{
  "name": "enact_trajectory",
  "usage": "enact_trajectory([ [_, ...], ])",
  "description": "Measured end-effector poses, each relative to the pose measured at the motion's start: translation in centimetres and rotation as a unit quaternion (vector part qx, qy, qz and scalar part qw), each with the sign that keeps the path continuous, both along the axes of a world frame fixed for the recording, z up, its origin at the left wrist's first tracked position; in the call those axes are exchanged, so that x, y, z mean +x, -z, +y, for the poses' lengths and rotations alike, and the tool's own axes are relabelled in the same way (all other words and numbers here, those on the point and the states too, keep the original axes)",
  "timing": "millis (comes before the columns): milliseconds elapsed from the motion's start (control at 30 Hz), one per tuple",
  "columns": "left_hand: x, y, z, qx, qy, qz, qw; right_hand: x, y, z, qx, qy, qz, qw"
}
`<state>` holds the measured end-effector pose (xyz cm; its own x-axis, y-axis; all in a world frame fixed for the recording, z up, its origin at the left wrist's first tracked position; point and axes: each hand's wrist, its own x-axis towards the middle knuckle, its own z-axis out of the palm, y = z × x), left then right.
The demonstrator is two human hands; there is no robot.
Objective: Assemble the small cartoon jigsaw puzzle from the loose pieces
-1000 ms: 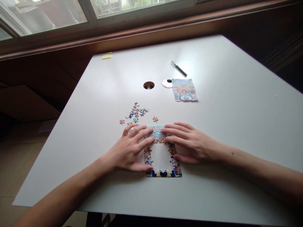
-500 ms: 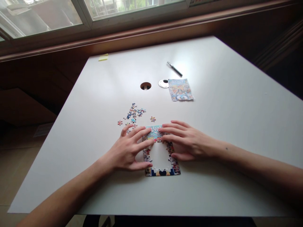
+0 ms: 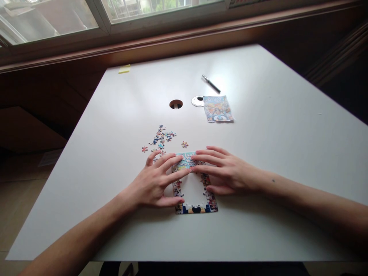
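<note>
On the tabletop (image 3: pixel 258 115), the puzzle border (image 3: pixel 198 209) lies partly under the left hand (image 3: pixel 151 184) and right hand (image 3: pixel 237 173), both splayed.

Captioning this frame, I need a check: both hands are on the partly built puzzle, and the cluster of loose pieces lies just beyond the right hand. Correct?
Not quite: in the head view, the cluster of loose pieces lies just beyond the left hand.
</note>
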<state>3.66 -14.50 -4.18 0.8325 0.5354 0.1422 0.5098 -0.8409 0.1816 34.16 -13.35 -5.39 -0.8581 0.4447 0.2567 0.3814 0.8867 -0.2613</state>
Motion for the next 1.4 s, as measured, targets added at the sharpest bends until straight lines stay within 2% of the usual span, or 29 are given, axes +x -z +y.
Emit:
enact_trajectory([
  [467,0.19,0.12,-0.15,0.004,-0.005,0.008,1.000,0.08,0.15,0.10,-0.007,0.004,-0.024,1.000],
  [700,0.13,0.19,-0.17,0.002,-0.004,0.004,1.000,0.57,0.12,0.18,-0.023,0.025,0.045,0.998],
  [933,0.12,0.21,-0.14,-0.017,-0.010,0.009,1.000,0.30,0.12,-0.03,0.003,0.007,-0.035,0.999],
  [1400,0.22,0.18,-0.23,-0.019,-0.017,0.003,1.000,0.33,0.17,0.03,-0.012,0.009,-0.031,0.999],
])
